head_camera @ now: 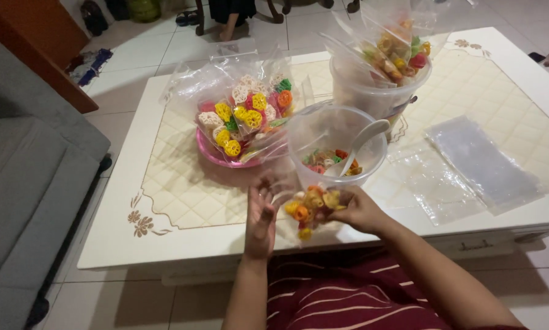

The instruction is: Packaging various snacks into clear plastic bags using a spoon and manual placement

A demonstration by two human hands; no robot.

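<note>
Wheel-shaped crackers in yellow, orange and red fill a small clear plastic bag (308, 211) held just above the near edge of the white surface (183, 189), between the person's two hands. Right hand (360, 211) has its grip closed on the bag's right side, fingers wrapped around the plastic. Left hand (261, 220) is open, fingers spread upright, its palm against the bag's left side. Just behind the bag stands a clear round tub (335, 146) with more crackers and a white spoon (363, 140) leaning in it. To its left a pink plate (216, 156) carries filled bags; a larger tub (378, 82) stands farther back, and flat empty bags (482, 162) lie to the right.
</note>
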